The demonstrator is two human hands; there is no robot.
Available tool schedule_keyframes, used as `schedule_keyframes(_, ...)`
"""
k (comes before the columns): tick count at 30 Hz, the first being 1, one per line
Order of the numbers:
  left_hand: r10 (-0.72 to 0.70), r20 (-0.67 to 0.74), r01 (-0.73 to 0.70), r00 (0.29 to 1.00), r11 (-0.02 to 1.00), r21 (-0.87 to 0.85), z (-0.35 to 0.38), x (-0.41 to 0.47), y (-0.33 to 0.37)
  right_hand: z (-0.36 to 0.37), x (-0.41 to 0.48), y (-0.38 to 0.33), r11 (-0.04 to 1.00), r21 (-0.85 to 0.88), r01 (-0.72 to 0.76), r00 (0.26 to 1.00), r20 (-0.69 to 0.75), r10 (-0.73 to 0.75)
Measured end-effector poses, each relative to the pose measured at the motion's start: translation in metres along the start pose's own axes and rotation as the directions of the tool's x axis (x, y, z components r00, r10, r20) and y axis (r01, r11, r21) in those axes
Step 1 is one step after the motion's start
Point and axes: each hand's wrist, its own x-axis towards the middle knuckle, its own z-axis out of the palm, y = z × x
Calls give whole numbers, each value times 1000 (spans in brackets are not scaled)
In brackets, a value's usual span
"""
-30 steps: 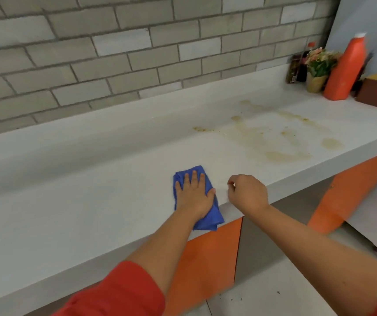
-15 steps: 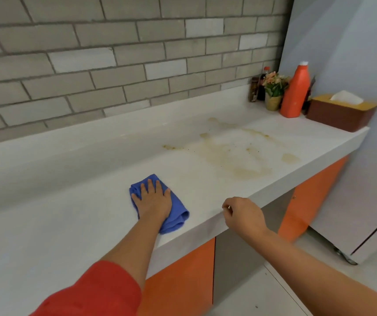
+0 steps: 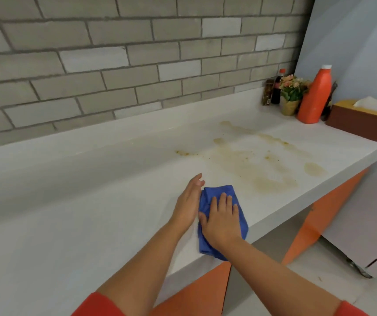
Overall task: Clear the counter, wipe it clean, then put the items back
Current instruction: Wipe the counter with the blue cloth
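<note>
Pressing the blue cloth [image 3: 222, 192] down on the table [image 3: 91, 213] with the flat right hand [image 3: 221, 218], and touching its side with the left hand [image 3: 188, 201], fingers straight too.

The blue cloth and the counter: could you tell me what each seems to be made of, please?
The blue cloth looks like soft matte fabric, perhaps microfibre: it lies creased and bunched. The counter looks like smooth white stone or solid surface with a faint sheen; the brownish stains sit on top. Which one, I cannot tell.

Head view, angled down over counter [image 3: 91, 224]
</note>
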Motion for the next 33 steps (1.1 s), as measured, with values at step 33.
schedule_keyframes(33,63,-228,162,972,527,834,-230,177,-77,25,112,-109,928,-63,366,927,113,-358)
